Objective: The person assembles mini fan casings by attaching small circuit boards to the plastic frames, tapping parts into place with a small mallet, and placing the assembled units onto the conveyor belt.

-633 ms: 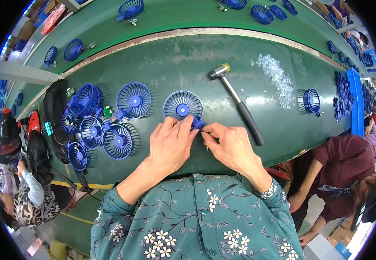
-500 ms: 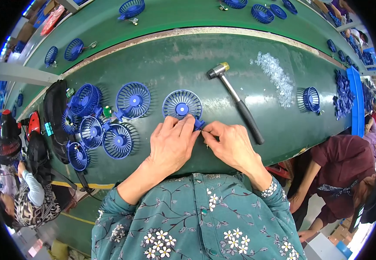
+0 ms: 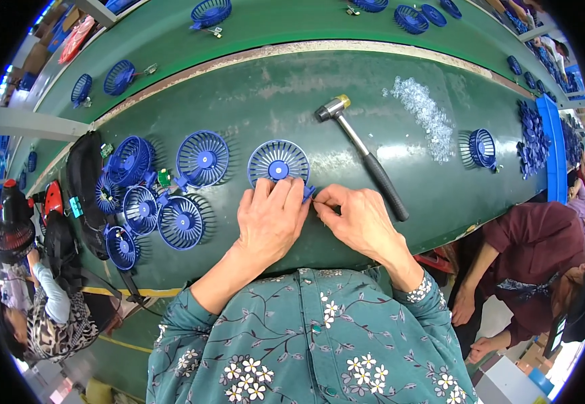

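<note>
A round blue slatted fan housing (image 3: 279, 170) lies on the green bench in front of me. My left hand (image 3: 273, 214) is closed over its near rim and the small blue neck beside it, covering part of both. Close by on the right, my right hand (image 3: 354, 214) pinches with thumb and forefinger at the end of that neck. What sits between those fingertips is too small to make out. A mallet (image 3: 366, 158) with a yellow-and-black head and a black handle rests to the right of the housing.
More blue fan housings (image 3: 181, 222) lie to the left beside a black bag (image 3: 85, 195). A pile of small clear pieces (image 3: 421, 114) is at the right, near another housing (image 3: 483, 148), blue parts (image 3: 532, 138) and a blue bin (image 3: 552, 151). A person (image 3: 531, 269) sits right.
The view has shifted slightly. My left fingers lie a little further over the housing's rim, while my right hand stays pinched near the neck.
</note>
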